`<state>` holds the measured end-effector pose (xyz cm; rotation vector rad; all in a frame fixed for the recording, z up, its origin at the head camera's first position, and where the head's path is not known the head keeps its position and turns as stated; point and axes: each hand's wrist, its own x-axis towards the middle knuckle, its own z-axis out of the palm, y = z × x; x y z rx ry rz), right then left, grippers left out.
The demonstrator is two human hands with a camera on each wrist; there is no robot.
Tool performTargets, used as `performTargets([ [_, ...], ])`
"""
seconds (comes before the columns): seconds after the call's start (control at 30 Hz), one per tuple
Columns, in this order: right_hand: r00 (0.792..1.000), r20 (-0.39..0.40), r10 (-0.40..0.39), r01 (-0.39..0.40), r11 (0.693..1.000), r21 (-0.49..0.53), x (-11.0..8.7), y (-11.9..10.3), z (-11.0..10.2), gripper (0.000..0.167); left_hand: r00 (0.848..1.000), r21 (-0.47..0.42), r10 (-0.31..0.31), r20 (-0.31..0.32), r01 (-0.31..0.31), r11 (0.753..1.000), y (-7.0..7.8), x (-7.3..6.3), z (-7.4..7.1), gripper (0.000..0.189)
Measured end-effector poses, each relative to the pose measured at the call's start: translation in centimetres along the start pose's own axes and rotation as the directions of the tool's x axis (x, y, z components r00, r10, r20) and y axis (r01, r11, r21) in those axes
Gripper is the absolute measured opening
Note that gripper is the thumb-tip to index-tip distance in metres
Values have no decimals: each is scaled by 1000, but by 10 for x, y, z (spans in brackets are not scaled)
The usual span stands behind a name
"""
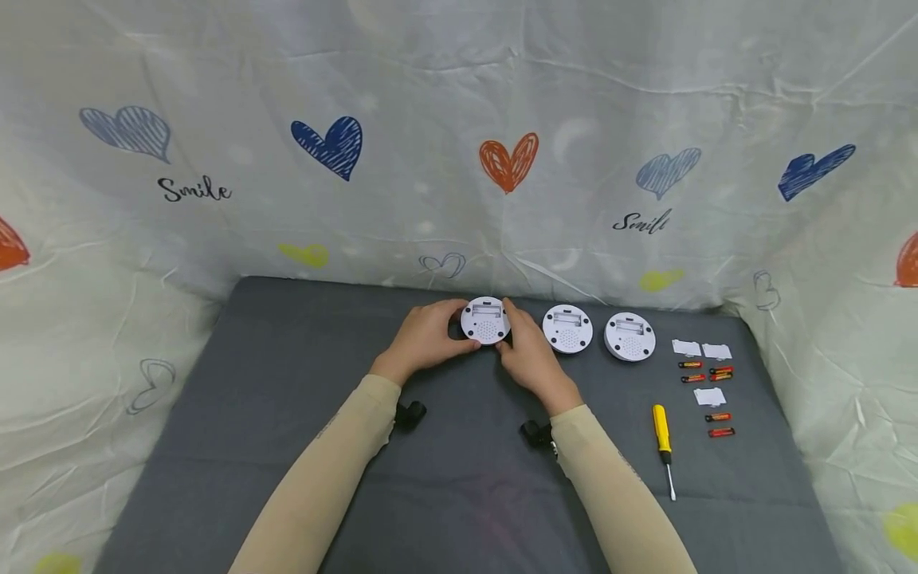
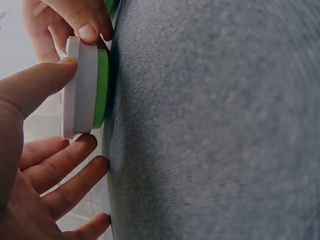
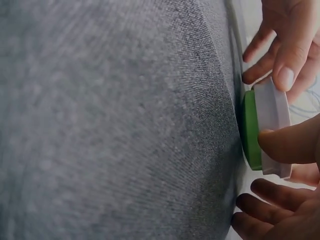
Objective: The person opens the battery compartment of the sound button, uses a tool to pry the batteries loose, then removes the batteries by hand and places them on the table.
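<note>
A round white battery-powered device lies at the back of the table, its bare battery compartment and speaker holes facing up. Its green face points down at the cloth in the left wrist view. My left hand pinches it from the left, thumb on the near rim and fingers around the far side. From the right, my right hand holds the opposite rim between thumb and fingers. The right wrist view shows the right thumb against the white and green side.
Two matching white devices stand to the right, compartments up. Farther right lie white battery covers and several orange-and-black batteries. A yellow-handled screwdriver is nearer me. A printed curtain hangs behind the grey table.
</note>
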<state>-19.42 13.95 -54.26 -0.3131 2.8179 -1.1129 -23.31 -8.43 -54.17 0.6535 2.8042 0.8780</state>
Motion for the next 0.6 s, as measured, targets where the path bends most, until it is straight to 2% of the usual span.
performTargets([
  [0.23,1000,7,1,-1,1000,3,-3,1,3,80,1000,-13,17,-23,-18,1000,-6,-1,3,72],
  [0.37,1000,7,-16,16,1000,-3,-9,0,2,79,1000,-34,4,-30,-5,999,-9,-4,4,72],
  [0.6,998,-54,-38,36,999,-37,-28,-5,1,67,999,-58,-28,-27,26,998,-12,-15,3,74],
])
